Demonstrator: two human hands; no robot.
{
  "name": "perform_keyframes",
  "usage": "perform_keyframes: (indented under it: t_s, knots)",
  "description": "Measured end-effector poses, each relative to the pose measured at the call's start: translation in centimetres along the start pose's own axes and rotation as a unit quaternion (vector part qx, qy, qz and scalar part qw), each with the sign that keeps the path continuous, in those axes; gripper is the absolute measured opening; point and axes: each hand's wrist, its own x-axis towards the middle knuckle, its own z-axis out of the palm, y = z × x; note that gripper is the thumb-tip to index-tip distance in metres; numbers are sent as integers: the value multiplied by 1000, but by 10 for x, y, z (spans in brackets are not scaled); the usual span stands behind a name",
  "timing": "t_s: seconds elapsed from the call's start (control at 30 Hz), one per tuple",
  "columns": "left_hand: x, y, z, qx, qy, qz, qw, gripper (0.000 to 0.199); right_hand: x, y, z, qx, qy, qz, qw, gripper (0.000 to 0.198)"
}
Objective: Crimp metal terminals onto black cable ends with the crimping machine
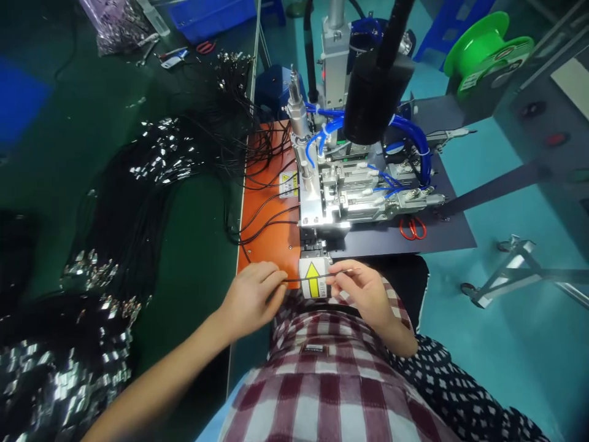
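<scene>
A thin black cable [297,280] stretches between my two hands, passing over a white label with a yellow arrow [313,288] at the front of the machine. My left hand [257,291] pinches the cable left of the label. To the right of it, my right hand [363,290] grips the cable near its end, thumb and fingers pressed together. Just beyond my hands stands the metal machine [340,202] with blue air tubes. Several black cables run from its left side across an orange plate [269,227].
Bundles of black cables with shiny ends [161,150] cover much of the dark green table at left. Red-handled scissors [413,228] lie on the machine's base. A green spool [483,52] stands at the back right, and a blue bin [209,18] at the back left.
</scene>
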Motion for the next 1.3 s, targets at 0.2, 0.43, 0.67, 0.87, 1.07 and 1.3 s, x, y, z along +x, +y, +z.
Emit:
perform_keyframes:
  t_s: [0.2,0.43,0.67,0.87,1.07,1.3]
  knots:
    - [23,29,0,-265,-90,-85,956,18,2,-2,14,-59,-30,-47,997,10]
    - [45,32,-3,-404,-159,-143,890,20,8,-8,-2,-97,-2,-83,992,7]
    - [60,31,10,-499,-99,-195,839,22,9,-16,-15,60,12,-8,998,27]
    - [60,35,16,-514,-70,-207,829,19,12,-14,-11,122,-12,45,991,34]
    - [60,36,16,-534,-71,-218,814,17,18,-10,-9,121,-17,69,990,35]
    - [60,36,17,-532,-67,-223,814,20,22,-9,-9,139,-26,75,987,31]
